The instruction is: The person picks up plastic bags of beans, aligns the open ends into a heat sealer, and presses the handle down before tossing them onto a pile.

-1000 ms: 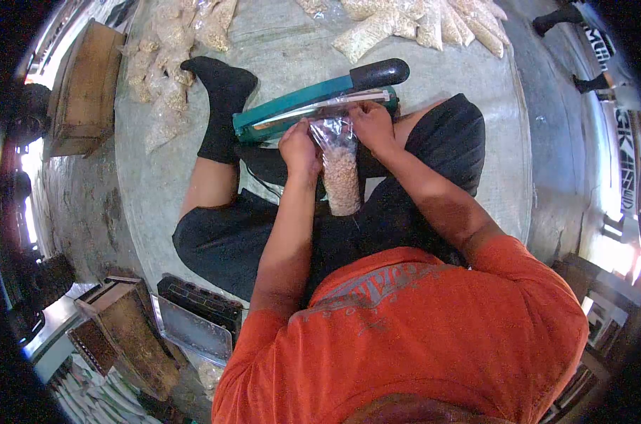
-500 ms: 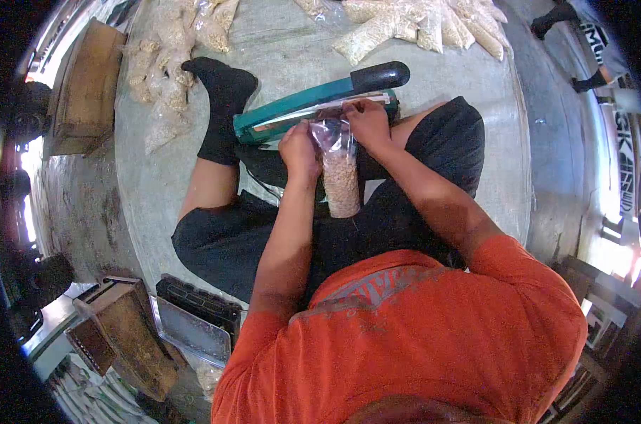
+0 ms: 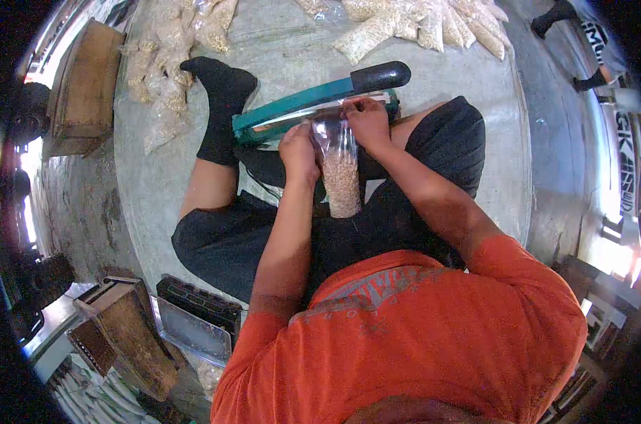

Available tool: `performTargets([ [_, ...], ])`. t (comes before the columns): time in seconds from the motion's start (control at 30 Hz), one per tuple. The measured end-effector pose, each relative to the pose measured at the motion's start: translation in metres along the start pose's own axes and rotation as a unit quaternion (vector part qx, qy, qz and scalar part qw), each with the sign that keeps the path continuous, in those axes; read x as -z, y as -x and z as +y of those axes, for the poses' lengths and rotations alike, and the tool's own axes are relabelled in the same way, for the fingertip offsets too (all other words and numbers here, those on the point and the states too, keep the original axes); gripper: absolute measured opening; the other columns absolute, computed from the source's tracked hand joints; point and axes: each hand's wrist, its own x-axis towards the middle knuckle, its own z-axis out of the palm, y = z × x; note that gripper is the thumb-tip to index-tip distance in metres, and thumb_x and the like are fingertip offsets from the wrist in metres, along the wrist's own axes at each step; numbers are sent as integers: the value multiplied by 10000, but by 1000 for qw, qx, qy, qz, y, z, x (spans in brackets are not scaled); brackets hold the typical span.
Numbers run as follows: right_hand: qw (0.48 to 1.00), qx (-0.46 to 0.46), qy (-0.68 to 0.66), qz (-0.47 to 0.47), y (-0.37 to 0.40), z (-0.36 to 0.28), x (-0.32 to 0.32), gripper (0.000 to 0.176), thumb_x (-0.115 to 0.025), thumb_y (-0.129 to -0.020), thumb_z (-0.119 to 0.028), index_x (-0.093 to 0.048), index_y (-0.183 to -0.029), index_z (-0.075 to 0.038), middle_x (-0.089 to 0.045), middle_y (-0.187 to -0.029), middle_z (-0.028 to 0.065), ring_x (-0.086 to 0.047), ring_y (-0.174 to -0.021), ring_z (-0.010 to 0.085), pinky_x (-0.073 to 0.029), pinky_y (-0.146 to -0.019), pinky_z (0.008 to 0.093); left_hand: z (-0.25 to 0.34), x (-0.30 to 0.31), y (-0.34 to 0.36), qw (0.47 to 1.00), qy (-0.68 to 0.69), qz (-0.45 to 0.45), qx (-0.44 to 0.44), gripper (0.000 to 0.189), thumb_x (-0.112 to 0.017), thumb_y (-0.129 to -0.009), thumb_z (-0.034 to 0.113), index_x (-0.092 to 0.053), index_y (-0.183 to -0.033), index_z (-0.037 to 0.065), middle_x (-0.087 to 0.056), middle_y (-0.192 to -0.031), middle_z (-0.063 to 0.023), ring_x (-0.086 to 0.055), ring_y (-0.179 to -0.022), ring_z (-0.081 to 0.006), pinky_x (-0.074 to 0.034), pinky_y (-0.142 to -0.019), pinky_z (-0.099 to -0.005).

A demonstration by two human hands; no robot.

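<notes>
A clear plastic bag (image 3: 342,184), its lower part filled with pale pieces, stands upright between my legs. My left hand (image 3: 299,152) pinches the left edge of its open top. On the other top edge, my right hand (image 3: 365,120) has its fingers closed on the plastic. Just beyond both hands lies a long green sealer (image 3: 292,102) with a black handle (image 3: 380,77), its arm raised over the base. The bag's mouth reaches to the sealer's near side; whether it lies between the jaws is hard to tell.
Filled bags (image 3: 433,25) lie at the far right of the pale mat (image 3: 151,212), and more bags (image 3: 166,92) at its left. Wooden boxes (image 3: 87,85) stand leftward. A tray (image 3: 193,332) is by my left hip. Another person's leg (image 3: 592,79) shows at upper right.
The bag's top has spread slightly and shifted a little within my fingers. Both hands stay almost in the same place.
</notes>
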Motion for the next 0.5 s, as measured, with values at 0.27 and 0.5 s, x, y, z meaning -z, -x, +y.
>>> performTargets([
  [0.27, 994, 58, 82, 32, 6, -7, 3, 247, -712, -881, -263, -716, -914, -19, -723, -814, 156, -708, -747, 300, -554, -727, 401, -12, 0, -8, 999, 15, 12, -27, 173, -578, -965, 107, -670, -923, -33, -690, -876, -107, -653, -743, -210, -531, -682, -341],
  [0.5, 989, 45, 137, 40, 19, -39, 8, 239, -707, -942, -232, -711, -940, 6, -725, -812, 101, -682, -751, 170, -539, -702, 349, -10, 4, -13, 1000, -1, 12, -9, 162, -585, -972, 73, -661, -947, -68, -693, -872, -116, -662, -750, -202, -531, -702, -321],
])
